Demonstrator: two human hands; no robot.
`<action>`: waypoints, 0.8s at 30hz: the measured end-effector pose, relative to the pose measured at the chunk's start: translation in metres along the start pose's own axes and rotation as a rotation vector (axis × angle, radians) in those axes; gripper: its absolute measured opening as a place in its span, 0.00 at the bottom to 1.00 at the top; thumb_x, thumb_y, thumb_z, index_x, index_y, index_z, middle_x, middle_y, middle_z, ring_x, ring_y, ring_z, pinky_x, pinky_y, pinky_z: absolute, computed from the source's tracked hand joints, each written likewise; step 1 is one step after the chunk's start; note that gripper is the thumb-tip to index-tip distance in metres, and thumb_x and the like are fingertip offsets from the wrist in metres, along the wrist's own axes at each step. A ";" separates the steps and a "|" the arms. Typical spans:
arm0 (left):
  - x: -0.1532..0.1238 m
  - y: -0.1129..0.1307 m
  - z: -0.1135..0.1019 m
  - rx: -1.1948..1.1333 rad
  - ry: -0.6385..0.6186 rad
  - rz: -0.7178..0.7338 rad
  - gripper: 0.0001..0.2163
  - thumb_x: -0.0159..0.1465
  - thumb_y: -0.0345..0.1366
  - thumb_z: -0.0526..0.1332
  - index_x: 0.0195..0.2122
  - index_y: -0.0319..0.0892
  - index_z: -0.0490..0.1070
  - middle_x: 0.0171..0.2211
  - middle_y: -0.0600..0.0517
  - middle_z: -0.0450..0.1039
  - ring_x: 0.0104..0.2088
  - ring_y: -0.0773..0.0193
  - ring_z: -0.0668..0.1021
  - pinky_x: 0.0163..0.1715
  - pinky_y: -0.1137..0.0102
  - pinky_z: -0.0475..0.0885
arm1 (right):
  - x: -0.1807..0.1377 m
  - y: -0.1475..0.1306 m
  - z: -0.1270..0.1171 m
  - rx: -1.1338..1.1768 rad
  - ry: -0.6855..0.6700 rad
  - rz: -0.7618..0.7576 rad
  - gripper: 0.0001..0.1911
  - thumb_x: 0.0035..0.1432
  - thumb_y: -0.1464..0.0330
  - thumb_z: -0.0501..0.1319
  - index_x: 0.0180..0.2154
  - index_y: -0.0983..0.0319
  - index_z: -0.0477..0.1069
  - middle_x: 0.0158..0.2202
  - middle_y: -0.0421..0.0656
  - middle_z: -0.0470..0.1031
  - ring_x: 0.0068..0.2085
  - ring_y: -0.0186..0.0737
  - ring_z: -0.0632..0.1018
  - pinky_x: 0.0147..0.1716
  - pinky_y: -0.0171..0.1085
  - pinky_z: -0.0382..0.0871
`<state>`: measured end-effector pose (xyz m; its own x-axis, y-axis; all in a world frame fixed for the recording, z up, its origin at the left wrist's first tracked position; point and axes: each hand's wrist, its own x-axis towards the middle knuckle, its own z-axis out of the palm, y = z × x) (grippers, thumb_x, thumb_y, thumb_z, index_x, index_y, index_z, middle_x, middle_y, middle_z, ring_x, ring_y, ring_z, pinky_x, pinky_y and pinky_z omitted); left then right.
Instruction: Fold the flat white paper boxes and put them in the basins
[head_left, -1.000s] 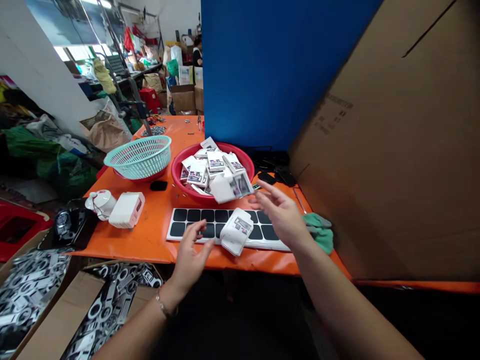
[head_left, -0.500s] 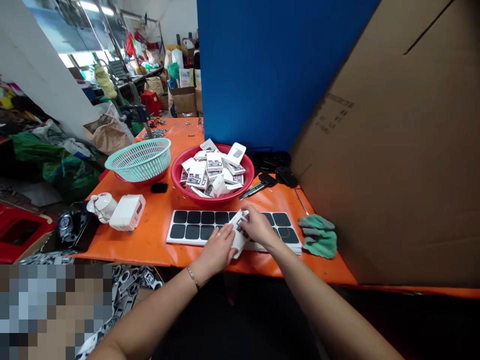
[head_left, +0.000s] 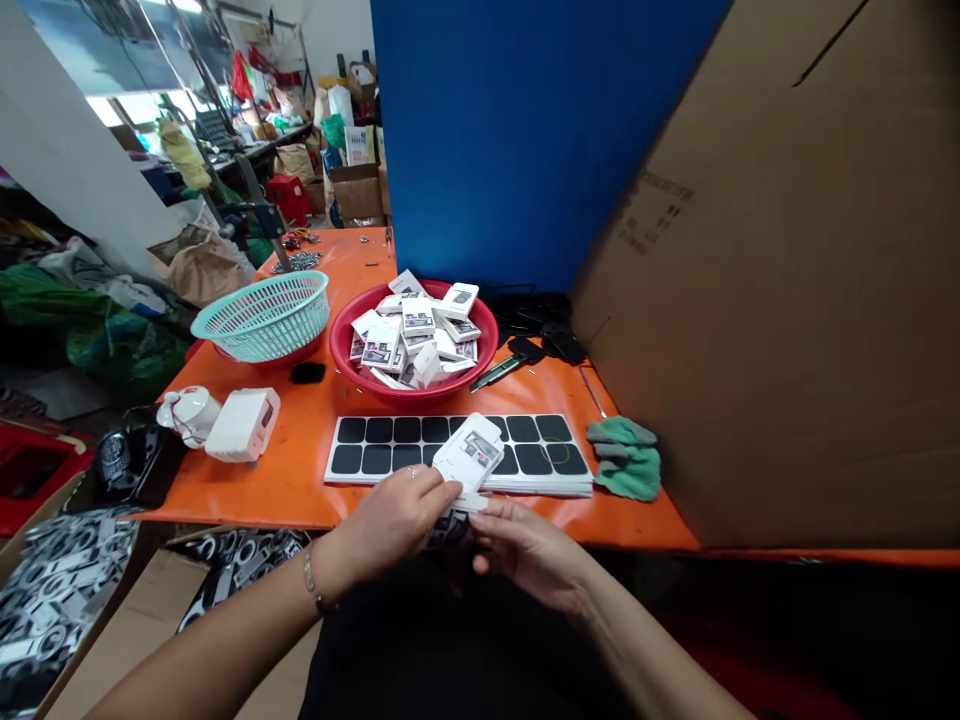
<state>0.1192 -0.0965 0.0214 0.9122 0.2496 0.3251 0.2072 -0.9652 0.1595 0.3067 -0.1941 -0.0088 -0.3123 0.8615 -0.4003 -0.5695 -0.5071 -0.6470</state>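
Left hand (head_left: pixel 397 520), right hand (head_left: pixel 525 545) fingers pinching white box (head_left: pixel 469 455) — lower end hidden; dark item beneath unclear.

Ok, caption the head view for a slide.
Both hands hold a small white box over the sheet of black pads.

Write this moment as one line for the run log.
left hand: holds small white box | right hand: under box, grip unclear | behind: pad sheet, red bowl

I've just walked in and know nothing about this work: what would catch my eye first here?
Probably the small white box that both hands hold at the near edge of the orange table, left hand gripping it, right hand beneath. Behind it lies a sheet of black pads, then a red bowl heaped with similar boxes.
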 end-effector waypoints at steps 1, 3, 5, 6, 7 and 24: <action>-0.004 0.001 0.001 0.029 -0.031 0.012 0.13 0.71 0.31 0.48 0.53 0.33 0.65 0.37 0.43 0.73 0.35 0.56 0.74 0.37 0.62 0.74 | 0.000 0.002 0.002 0.013 0.004 -0.015 0.13 0.54 0.63 0.70 0.40 0.64 0.80 0.36 0.45 0.78 0.35 0.33 0.76 0.35 0.32 0.72; -0.010 0.004 0.004 0.095 -0.072 0.017 0.17 0.71 0.35 0.50 0.57 0.29 0.61 0.41 0.40 0.74 0.39 0.53 0.76 0.43 0.57 0.73 | 0.000 0.003 0.006 -0.007 0.023 -0.049 0.13 0.55 0.63 0.69 0.39 0.65 0.80 0.38 0.46 0.79 0.39 0.36 0.77 0.41 0.33 0.71; -0.015 0.006 0.006 0.124 -0.093 0.006 0.17 0.71 0.35 0.49 0.57 0.28 0.60 0.42 0.38 0.74 0.41 0.51 0.77 0.47 0.53 0.71 | -0.001 -0.002 0.010 -0.082 0.017 -0.062 0.12 0.55 0.63 0.69 0.39 0.65 0.81 0.37 0.46 0.80 0.39 0.37 0.77 0.43 0.35 0.70; -0.017 0.007 0.006 0.108 -0.100 -0.010 0.16 0.71 0.33 0.49 0.55 0.29 0.62 0.41 0.39 0.75 0.41 0.52 0.77 0.47 0.54 0.71 | -0.002 -0.005 0.013 -0.133 0.006 -0.065 0.12 0.56 0.63 0.68 0.39 0.65 0.81 0.36 0.46 0.80 0.38 0.38 0.77 0.44 0.36 0.70; -0.017 0.008 0.006 0.067 -0.105 -0.035 0.14 0.71 0.32 0.48 0.52 0.30 0.65 0.39 0.41 0.75 0.39 0.53 0.77 0.45 0.55 0.72 | -0.004 -0.009 0.015 -0.193 -0.001 -0.076 0.13 0.56 0.61 0.67 0.38 0.65 0.81 0.35 0.46 0.80 0.38 0.39 0.77 0.45 0.38 0.69; -0.018 0.045 0.024 -1.571 0.344 -0.932 0.19 0.63 0.47 0.64 0.49 0.38 0.72 0.35 0.48 0.77 0.34 0.61 0.78 0.35 0.71 0.73 | -0.006 -0.002 0.011 -0.408 0.251 -0.323 0.30 0.53 0.60 0.70 0.55 0.61 0.68 0.29 0.38 0.75 0.30 0.34 0.74 0.31 0.34 0.70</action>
<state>0.1205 -0.1466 0.0001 0.5656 0.7875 -0.2449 -0.1232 0.3744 0.9191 0.3011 -0.1977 0.0017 0.0471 0.9670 -0.2504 -0.2509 -0.2312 -0.9400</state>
